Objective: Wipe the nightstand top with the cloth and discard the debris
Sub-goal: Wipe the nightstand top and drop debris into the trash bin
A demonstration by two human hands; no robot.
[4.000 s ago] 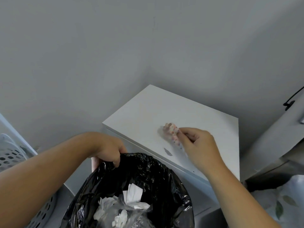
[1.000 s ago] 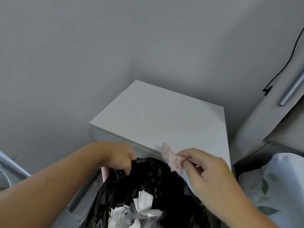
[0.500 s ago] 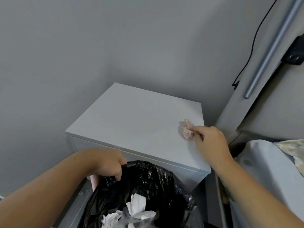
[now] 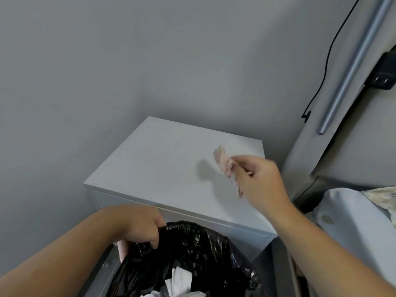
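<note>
I see plain grey wall [image 4: 128, 71] meeting in corner. Right: black cable [image 4: 327, 61], grey metal bar [image 4: 353, 65] on panel; bed with pale bedding [image 4: 353, 221] below.

Nightstand top [image 4: 162, 168] bare; bin [image 4: 192, 243] in front.

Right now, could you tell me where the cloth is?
The cloth is pinched in the right hand, above the nightstand top's right side.

No legible text, label, brand or number anywhere in view.
</note>
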